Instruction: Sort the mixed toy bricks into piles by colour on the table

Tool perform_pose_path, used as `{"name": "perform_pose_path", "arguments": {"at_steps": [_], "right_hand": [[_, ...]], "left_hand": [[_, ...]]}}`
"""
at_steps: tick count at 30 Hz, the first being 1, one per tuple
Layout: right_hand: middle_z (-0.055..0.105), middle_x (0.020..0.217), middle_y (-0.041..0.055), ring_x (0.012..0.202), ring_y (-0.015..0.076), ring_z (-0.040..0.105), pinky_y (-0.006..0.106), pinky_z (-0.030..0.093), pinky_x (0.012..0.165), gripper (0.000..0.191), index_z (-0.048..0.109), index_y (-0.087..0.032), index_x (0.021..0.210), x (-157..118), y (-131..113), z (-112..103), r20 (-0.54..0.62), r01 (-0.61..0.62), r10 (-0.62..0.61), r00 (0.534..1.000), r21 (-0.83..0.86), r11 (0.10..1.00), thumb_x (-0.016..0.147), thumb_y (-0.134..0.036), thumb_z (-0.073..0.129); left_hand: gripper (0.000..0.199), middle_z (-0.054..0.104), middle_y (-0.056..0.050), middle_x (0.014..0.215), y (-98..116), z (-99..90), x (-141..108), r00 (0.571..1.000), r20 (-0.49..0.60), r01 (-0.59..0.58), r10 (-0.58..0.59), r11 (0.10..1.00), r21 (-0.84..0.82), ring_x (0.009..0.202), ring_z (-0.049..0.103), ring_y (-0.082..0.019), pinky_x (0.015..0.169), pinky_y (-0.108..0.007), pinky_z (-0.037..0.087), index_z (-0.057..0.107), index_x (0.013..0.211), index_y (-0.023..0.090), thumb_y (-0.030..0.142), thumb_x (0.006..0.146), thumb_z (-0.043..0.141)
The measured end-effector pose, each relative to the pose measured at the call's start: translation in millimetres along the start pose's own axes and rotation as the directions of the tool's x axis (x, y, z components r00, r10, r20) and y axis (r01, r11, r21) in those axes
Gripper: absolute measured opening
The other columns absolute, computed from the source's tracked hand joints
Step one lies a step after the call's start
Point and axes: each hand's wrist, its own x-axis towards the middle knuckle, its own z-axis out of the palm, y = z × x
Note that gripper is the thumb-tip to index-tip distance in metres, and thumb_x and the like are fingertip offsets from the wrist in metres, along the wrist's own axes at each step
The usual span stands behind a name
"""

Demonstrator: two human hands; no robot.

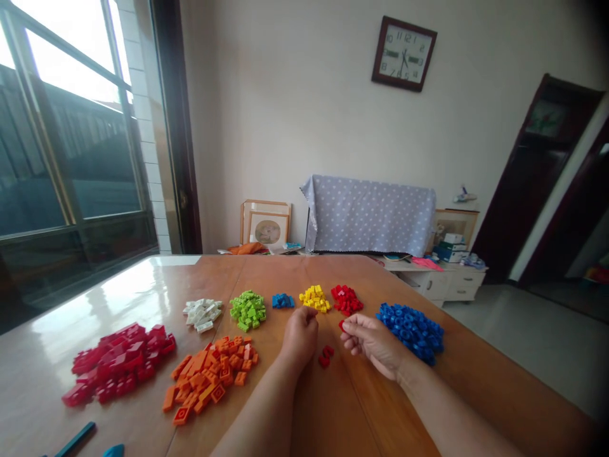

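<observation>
My right hand [373, 343] pinches a small red toy brick [341, 325] between thumb and fingertips, raised just off the tabletop. Curled closed, my left hand [301, 334] is at the near side of a pile of yellow bricks [314, 297]; whatever its fingers may hold is hidden. On the wood between the hands lie a couple of loose red bricks [326, 356]. A heap of red bricks [346, 299] sits just beyond my right hand. To the right of that hand spreads a large pile of round-studded blue bricks [412, 331].
Left of my hands are piles of orange bricks [209, 374], pinkish-red bricks [118, 358], white bricks [202, 314], lime green bricks [248, 310] and flat blue bricks [283, 301]. A dark teal stick [76, 439] lies at the table's [352, 406] near left.
</observation>
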Motion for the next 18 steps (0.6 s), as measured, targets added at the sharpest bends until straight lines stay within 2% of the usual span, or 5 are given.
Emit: {"name": "perform_pose_path", "arguments": {"at_steps": [4,7,9,11,18], "right_hand": [[0.070,0.078,0.0043,0.063,0.0115,0.059,0.020,0.042,0.054,0.028,0.061,-0.018,0.082,3.3,-12.6,-5.2,-0.071,0.022,-0.021,0.997,0.010,1.000,0.074,-0.041,0.074],[0.067,0.074,0.0017,0.056,0.0097,0.053,0.019,0.034,0.048,0.028,0.062,-0.018,0.082,18.5,-29.1,-18.5,-0.173,0.098,-0.130,0.976,-0.180,0.979,0.076,-0.044,0.070],[0.066,0.072,0.0007,0.054,0.0098,0.050,0.020,0.033,0.048,0.029,0.064,-0.018,0.083,34.8,-40.8,-30.3,-0.221,0.126,-0.239,0.946,-0.427,0.896,0.080,-0.046,0.064],[0.066,0.070,0.0004,0.058,0.0110,0.052,0.022,0.036,0.054,0.028,0.066,-0.018,0.080,53.6,-49.6,-42.0,-0.188,0.128,-0.353,0.916,-0.698,0.705,0.083,-0.044,0.057],[0.057,0.048,-0.0022,0.054,0.0128,0.049,0.024,0.027,0.055,0.011,0.068,-0.020,0.056,103.9,-45.3,-57.8,-0.201,-0.044,-0.284,0.937,-0.878,0.476,0.065,-0.024,0.072]], "left_hand": [[0.021,0.071,-0.004,0.088,-7.2,2.6,2.8,1.000,0.002,-0.015,0.016,0.999,-0.028,0.079,0.064,-0.016,0.073,-0.024,0.046,0.068,0.094,0.017,0.015,0.079,0.054],[0.018,0.070,-0.003,0.081,-7.6,2.8,3.7,1.000,0.007,0.007,-0.007,0.999,-0.038,0.074,0.062,-0.016,0.069,-0.024,0.045,0.068,0.093,0.017,0.017,0.080,0.054],[0.016,0.068,-0.002,0.076,-5.1,2.1,3.1,1.000,0.003,0.018,-0.018,0.999,-0.042,0.070,0.061,-0.015,0.067,-0.023,0.044,0.067,0.091,0.018,0.019,0.082,0.055],[0.014,0.067,-0.002,0.073,-2.3,1.1,2.1,1.000,0.004,0.018,-0.018,0.999,-0.042,0.068,0.060,-0.015,0.066,-0.023,0.043,0.066,0.088,0.018,0.021,0.083,0.054],[0.015,0.064,-0.001,0.069,-0.9,0.8,1.1,0.999,0.013,0.053,-0.052,0.994,-0.094,0.064,0.059,-0.014,0.064,-0.022,0.043,0.065,0.093,0.018,0.024,0.087,0.053]]}}
